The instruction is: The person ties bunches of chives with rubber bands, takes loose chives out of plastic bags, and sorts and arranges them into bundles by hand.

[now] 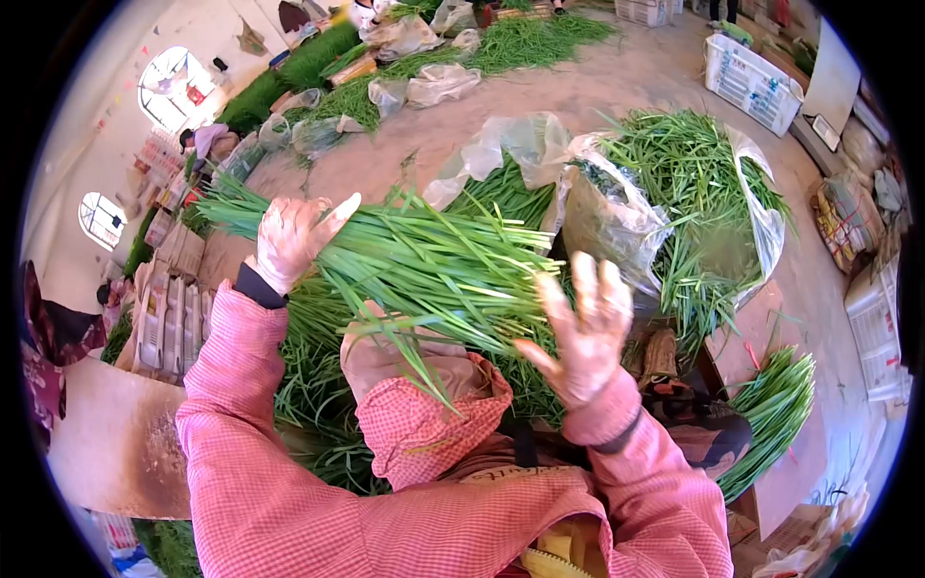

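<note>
My left hand (292, 241), in a thin pale glove, grips a large bunch of garlic chives (434, 260) near its leafy end, with the thumb up. The bunch is raised and lies crosswise in front of me, its pale stem ends pointing right. Some leaves hang loose below it. Beside those stem ends, my right hand (583, 337) is open with its fingers spread. Whether its fingertips touch the stems I cannot tell. More loose chives (323, 385) lie below the bunch, partly hidden by my arms and a pink checked cloth (424, 419).
Plastic bags (612, 236) stuffed with chives stand ahead on the right. A bundle with a pink tie (776, 414) rests on a board at right. A white crate (752, 85) stands farther back. Chive piles (530, 43) line the far floor, and a person (212, 144) is at far left.
</note>
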{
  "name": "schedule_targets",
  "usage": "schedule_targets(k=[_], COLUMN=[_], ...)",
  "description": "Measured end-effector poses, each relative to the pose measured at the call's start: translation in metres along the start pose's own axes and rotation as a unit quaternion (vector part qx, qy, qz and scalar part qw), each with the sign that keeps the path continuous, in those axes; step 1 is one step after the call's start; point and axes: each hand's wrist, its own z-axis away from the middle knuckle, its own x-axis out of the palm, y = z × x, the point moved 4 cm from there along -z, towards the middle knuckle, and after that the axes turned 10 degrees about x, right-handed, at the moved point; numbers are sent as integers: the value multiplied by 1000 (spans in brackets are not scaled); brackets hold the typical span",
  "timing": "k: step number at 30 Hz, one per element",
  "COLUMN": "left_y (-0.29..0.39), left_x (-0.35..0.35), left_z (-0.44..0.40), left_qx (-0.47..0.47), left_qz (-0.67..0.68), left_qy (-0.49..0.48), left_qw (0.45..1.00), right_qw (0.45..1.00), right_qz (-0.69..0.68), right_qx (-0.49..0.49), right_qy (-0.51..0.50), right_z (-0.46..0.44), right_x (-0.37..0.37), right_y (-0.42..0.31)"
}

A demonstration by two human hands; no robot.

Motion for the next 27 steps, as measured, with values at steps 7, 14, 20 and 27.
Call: schedule_targets(k=[7,14,20,27], left_y=[-6,10,18,8], left_x=[-24,-39,-29,-17], left_z=[10,-21,-34,-24], left_qx=[1,67,71,15], left_qz=[-13,25,44,183], left_qy=[30,82,19,-37], left_qw=[999,994,996,982], right_qw=[980,996,820,615], right_qz=[191,-76,-521,-701], right_qx=[12,45,207,355], right_qy=[-46,14,-113,-68], right_z=[58,-35,-45,-1], right_x=[53,4,72,56], right_y=[89,65,55,155])
